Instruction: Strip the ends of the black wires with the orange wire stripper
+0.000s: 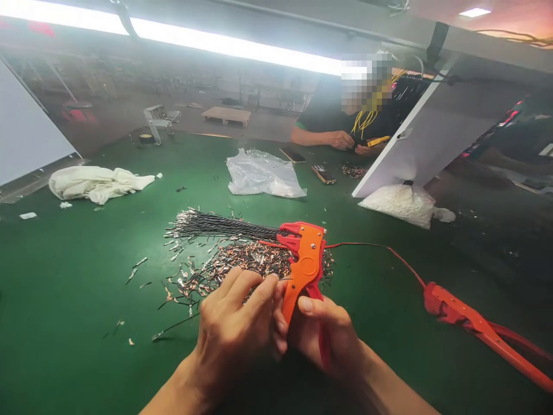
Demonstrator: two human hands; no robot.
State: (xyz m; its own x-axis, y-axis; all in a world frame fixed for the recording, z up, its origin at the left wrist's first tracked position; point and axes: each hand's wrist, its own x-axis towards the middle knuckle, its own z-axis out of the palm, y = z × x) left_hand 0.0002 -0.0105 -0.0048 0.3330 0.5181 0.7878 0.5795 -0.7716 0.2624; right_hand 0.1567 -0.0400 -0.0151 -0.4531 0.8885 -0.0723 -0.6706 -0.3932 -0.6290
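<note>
My right hand (332, 328) is wrapped round the handles of an orange and red wire stripper (309, 253), held upright with its jaws pointing left. Close against the tool's lower part, my left hand (237, 323) is closed in a pinch. A black wire (177, 327) with a metal terminal at its far end runs into that hand, and a short dark end shows between the fingertips and the stripper. Behind the hands lies a bundle of black wires (228, 223) with terminals at the left ends. Below it is a heap of short wire scraps (250, 259).
A second red and orange hand tool (479, 323) lies at right, with a red cord (367, 244) leading towards the stripper. Further back are a clear plastic bag (263, 173), a white cloth (99, 183), a filled bag (401, 204) and phones (323, 174). A co-worker (328, 115) sits opposite.
</note>
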